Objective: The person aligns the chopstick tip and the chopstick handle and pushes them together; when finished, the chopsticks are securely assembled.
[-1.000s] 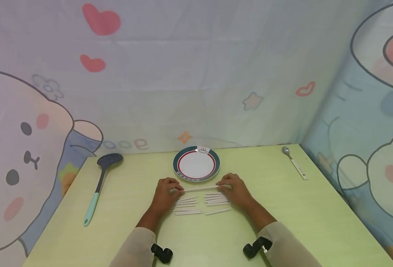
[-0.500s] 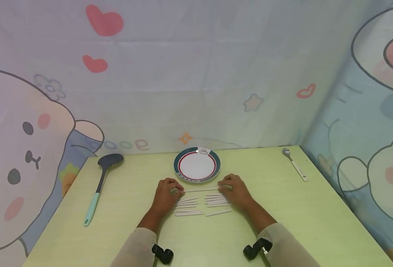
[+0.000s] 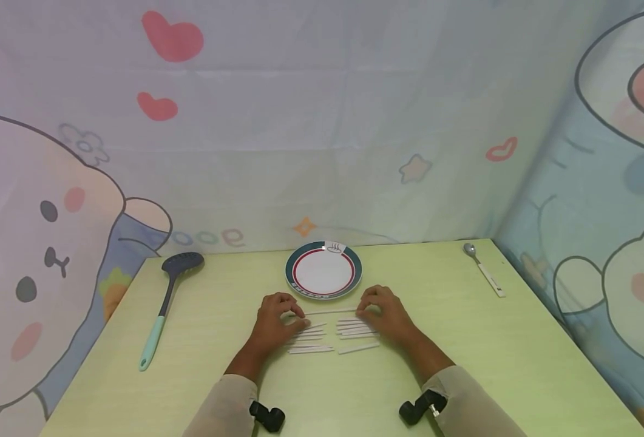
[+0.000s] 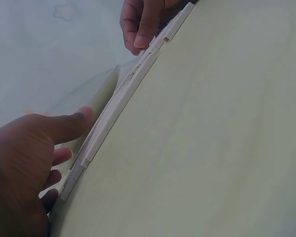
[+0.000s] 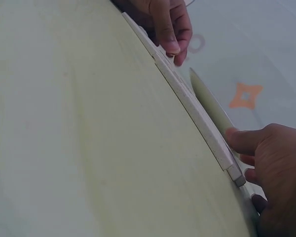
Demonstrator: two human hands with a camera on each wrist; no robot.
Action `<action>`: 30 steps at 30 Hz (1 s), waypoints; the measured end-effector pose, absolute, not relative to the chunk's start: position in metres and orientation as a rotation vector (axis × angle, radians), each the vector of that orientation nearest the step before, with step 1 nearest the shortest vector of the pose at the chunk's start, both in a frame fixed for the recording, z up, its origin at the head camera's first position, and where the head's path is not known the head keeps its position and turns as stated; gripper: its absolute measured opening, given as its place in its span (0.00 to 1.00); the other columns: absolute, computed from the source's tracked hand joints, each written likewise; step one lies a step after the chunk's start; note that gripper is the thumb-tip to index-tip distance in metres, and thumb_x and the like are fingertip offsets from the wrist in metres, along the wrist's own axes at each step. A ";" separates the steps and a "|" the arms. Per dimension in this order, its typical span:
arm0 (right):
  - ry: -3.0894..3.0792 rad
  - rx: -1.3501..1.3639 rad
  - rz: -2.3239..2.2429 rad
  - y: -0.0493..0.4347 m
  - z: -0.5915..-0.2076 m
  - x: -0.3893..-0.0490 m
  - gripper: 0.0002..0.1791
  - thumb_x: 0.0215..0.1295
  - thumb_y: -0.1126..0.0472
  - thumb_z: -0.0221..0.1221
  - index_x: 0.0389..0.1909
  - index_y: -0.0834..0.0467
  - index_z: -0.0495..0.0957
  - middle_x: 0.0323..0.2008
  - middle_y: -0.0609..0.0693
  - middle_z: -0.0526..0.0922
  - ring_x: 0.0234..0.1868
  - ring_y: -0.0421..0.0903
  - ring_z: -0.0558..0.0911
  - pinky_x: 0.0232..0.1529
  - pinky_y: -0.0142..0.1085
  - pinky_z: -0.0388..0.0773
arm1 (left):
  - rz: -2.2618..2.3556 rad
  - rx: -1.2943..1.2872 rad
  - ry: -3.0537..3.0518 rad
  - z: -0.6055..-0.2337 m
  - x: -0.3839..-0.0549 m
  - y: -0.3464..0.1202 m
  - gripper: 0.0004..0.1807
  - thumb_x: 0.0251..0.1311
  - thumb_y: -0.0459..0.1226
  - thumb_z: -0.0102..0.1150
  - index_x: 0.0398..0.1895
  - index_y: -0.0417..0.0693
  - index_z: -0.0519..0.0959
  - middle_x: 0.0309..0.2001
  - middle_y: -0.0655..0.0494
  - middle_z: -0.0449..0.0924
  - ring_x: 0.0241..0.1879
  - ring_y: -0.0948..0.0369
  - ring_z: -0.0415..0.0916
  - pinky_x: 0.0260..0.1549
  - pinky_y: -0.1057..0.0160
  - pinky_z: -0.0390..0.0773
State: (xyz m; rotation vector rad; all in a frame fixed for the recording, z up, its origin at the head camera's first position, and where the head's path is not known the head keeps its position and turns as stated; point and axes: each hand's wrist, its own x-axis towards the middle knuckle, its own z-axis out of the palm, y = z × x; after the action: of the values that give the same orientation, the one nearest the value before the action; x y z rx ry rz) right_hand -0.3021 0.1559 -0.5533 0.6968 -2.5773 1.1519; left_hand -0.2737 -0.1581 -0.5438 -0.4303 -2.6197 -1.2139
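A thin white stick (image 3: 329,312) lies crosswise just in front of the plate, spanning the space between both hands. At its left end is my left hand (image 3: 275,321), its thumb lowered away from the index finger and overlapping the nearer sticks. My right hand (image 3: 386,314) pinches the stick's right end between thumb and fingers. Closer to me lie two groups of shorter white sticks, a left group (image 3: 311,349) and a right group (image 3: 357,328), partly covered by the hands. In the left wrist view, the sticks (image 4: 121,101) appear edge-on beside the left thumb (image 4: 79,123).
A round plate (image 3: 323,273) with a dark rim and red ring stands behind the stick. A slotted spoon (image 3: 160,309) with a mint handle lies at left. A small metal spoon (image 3: 485,272) lies at right. A printed cloth (image 3: 278,152) hangs behind the table (image 3: 518,364).
The stick's raised right end has come down toward the table. My left thumb has dropped away from the stick's left end; my right hand has hardly moved.
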 end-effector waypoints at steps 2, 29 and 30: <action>-2.577 0.707 1.151 0.156 -0.554 -0.301 0.08 0.68 0.63 0.74 0.32 0.45 0.90 0.50 0.49 0.84 0.57 0.53 0.79 0.61 0.55 0.76 | -1.215 -0.428 -2.624 -0.544 -0.273 -0.158 0.07 0.59 0.38 0.82 0.30 0.53 0.88 0.56 0.47 0.81 0.66 0.42 0.70 0.67 0.32 0.66; -2.685 0.672 1.103 0.153 -0.548 -0.301 0.08 0.70 0.60 0.73 0.30 0.48 0.88 0.52 0.48 0.84 0.60 0.52 0.78 0.64 0.57 0.72 | -1.181 -0.414 -2.694 -0.545 -0.276 -0.158 0.07 0.63 0.37 0.78 0.27 0.50 0.90 0.62 0.48 0.80 0.72 0.38 0.63 0.70 0.27 0.62; -2.691 0.672 1.098 0.152 -0.547 -0.300 0.08 0.71 0.60 0.73 0.30 0.49 0.88 0.53 0.49 0.84 0.61 0.53 0.78 0.65 0.58 0.71 | -1.174 -0.418 -2.696 -0.544 -0.276 -0.157 0.07 0.63 0.37 0.78 0.27 0.50 0.90 0.62 0.47 0.80 0.72 0.37 0.63 0.70 0.27 0.62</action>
State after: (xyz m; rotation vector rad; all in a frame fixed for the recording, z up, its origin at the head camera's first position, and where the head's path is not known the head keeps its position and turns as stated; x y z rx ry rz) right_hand -0.3005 0.1525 -0.5474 0.6721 -2.6914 1.0976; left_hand -0.2763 -0.1575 -0.5441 -0.4185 -2.6956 -1.1744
